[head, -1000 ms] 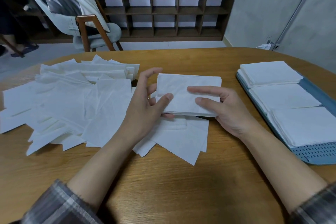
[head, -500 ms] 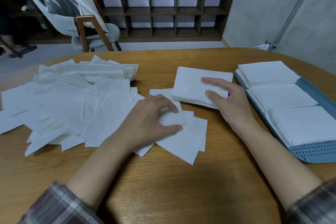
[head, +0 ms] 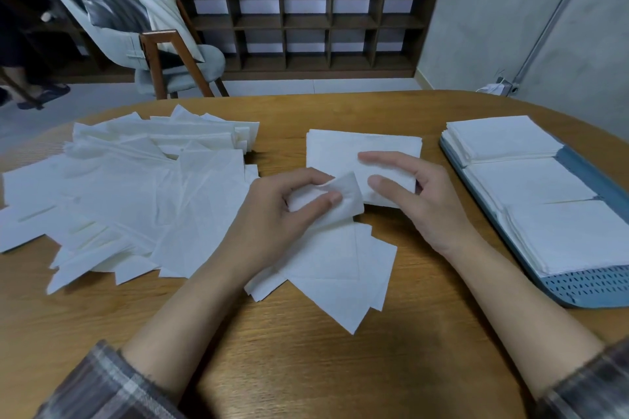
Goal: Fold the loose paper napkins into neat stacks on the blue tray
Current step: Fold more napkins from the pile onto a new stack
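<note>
A wide heap of loose white napkins (head: 136, 194) covers the left of the wooden table. My left hand (head: 272, 218) pinches one napkin (head: 343, 201) between thumb and fingers and lifts its curled corner off a few loose napkins (head: 340, 275) lying in front of me. Just behind lies a small folded stack (head: 343, 150); my right hand (head: 415, 197) is over its right part with straight fingers, and whether it touches is unclear. At the right, the blue tray (head: 578, 286) carries three neat napkin stacks (head: 503, 139) in a row.
The table's curved far edge runs behind the napkins. Beyond it stand a grey chair (head: 177, 65) with wooden legs and a dark cubby shelf (head: 306, 20) along the wall. Bare wood shows near the front edge between my forearms.
The folded stack has been set down on the table and my right hand stays over it. My left hand left the stack, dropped to the loose napkins and picked one up.
</note>
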`<act>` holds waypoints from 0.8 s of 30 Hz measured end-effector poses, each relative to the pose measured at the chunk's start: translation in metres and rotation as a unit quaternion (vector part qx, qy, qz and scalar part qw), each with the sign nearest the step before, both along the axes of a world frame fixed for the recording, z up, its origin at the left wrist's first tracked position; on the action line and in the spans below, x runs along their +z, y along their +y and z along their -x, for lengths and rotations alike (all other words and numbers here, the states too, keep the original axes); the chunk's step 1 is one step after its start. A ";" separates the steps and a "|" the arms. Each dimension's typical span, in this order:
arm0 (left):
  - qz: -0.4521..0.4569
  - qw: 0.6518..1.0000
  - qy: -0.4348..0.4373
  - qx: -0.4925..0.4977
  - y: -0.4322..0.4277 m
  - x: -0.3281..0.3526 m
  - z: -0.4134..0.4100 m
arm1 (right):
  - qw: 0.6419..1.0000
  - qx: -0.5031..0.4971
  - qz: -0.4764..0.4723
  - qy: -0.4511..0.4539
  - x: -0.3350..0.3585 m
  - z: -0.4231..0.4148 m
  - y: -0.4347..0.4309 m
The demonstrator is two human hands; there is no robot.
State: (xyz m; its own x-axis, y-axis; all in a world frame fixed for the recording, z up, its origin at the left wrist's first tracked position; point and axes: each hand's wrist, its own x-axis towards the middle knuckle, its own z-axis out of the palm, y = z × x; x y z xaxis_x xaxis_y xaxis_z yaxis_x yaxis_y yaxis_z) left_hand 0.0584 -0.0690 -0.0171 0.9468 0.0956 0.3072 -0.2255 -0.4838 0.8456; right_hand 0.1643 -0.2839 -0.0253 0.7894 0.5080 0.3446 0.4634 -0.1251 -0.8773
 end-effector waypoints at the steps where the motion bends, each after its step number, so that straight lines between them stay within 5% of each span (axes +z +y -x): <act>1: 0.009 1.000 -0.007 0.010 0.000 0.000 0.000 | 1.000 0.005 0.013 -0.016 -0.001 0.002 0.001; 5: 0.018 0.998 -0.039 0.046 -0.005 -0.003 -0.001 | 0.999 0.002 0.045 -0.012 -0.008 0.007 0.007; 14: 0.026 0.999 0.039 -0.006 0.001 -0.009 -0.005 | 0.991 -0.052 -0.096 0.071 0.001 0.000 0.003; 18: 0.122 0.991 -0.001 0.054 0.007 -0.004 -0.008 | 0.981 -0.069 -0.136 0.121 -0.003 -0.008 0.001; 24: 0.122 0.981 -0.083 0.129 0.016 -0.002 -0.009 | 0.977 -0.009 -0.116 0.176 -0.005 -0.007 0.001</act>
State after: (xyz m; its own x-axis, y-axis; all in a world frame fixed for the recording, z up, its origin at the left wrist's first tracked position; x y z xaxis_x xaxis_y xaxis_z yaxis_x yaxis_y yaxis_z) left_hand 0.0675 -0.0534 -0.0191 0.8204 0.4152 0.3932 -0.2662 -0.3312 0.9052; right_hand 0.1713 -0.2829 -0.0299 0.8876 0.4339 0.1543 0.1270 0.0912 -0.9877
